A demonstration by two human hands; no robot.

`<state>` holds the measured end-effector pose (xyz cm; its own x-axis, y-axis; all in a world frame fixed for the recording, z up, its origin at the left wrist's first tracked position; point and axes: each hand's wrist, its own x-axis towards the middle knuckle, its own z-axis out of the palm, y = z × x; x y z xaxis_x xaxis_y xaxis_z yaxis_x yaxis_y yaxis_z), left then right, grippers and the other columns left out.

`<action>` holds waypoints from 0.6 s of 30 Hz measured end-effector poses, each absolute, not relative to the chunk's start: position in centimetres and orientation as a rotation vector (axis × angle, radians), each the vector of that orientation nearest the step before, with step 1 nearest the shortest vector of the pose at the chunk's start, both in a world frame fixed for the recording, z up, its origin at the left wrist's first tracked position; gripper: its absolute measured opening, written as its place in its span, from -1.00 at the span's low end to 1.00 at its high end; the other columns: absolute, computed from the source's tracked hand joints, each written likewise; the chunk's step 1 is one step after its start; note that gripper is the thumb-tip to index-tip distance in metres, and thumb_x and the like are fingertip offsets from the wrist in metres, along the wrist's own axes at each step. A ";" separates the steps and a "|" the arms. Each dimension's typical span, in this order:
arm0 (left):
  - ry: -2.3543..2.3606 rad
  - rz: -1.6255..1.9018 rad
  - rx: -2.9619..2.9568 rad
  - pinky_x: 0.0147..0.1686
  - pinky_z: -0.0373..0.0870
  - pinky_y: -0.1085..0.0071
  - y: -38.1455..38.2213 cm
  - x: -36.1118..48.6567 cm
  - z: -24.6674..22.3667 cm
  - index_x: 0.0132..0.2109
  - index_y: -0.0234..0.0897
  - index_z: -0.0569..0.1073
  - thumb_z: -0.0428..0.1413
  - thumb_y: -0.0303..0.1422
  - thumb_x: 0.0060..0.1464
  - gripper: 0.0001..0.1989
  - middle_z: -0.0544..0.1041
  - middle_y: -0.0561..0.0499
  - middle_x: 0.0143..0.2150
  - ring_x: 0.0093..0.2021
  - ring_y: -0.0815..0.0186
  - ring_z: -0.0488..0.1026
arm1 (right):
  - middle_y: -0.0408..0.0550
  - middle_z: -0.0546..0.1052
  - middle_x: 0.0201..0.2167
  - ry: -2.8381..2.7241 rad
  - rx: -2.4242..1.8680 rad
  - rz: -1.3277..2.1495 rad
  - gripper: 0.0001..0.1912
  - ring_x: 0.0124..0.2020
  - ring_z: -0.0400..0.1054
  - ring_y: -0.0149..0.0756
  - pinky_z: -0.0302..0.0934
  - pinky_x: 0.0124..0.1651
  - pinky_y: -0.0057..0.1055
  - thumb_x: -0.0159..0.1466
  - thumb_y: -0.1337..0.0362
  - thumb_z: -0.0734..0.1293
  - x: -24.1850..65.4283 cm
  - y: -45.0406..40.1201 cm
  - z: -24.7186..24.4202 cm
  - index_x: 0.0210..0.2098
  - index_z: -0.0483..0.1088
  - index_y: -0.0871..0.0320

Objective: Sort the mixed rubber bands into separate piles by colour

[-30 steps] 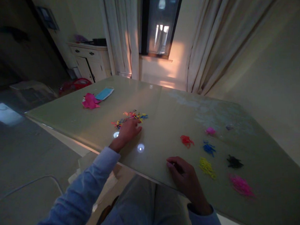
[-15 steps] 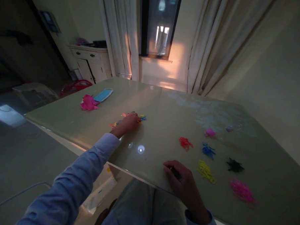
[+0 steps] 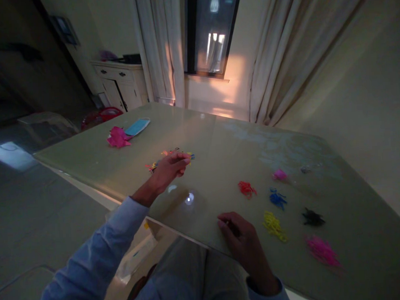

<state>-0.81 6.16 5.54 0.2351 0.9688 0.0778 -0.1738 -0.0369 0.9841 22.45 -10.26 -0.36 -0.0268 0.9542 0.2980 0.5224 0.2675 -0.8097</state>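
My left hand (image 3: pixel 173 168) is raised a little over a mixed pile of small coloured pieces (image 3: pixel 168 152), its thumb and fingertips pinched; whatever they hold is too small to name. Near the front edge, my right hand (image 3: pixel 238 234) rests curled on the table, thumb and forefinger together, the contents hidden. To its right lie separate heaps: red (image 3: pixel 247 189), blue (image 3: pixel 277 199), yellow (image 3: pixel 274 227), black (image 3: pixel 313 217) and pink (image 3: pixel 323 250).
A crumpled pink wrapper (image 3: pixel 119 137) touches a blue face mask (image 3: pixel 138 126) at the table's back left. Farther right are a small pink item (image 3: pixel 279 175) and a clear bag (image 3: pixel 306 169). The glossy table (image 3: pixel 213 143) has its front edge by my legs.
My left hand has lifted off the mixed pile and turned, with its fingertips now pinched above it. My right hand stays in place.
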 end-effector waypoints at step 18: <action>0.744 0.788 1.200 -0.58 0.15 0.57 -0.5 7.7 7.6 -0.28 -0.33 0.51 0.28 -0.30 -0.04 -0.80 0.43 0.11 -0.50 -0.58 0.51 0.26 | -0.10 0.55 -0.42 -1.628 -1.392 0.688 -0.85 -0.47 0.35 -0.39 0.22 -0.36 -0.50 0.28 0.30 0.29 22.2 -10.3 -0.4 -0.25 0.51 0.15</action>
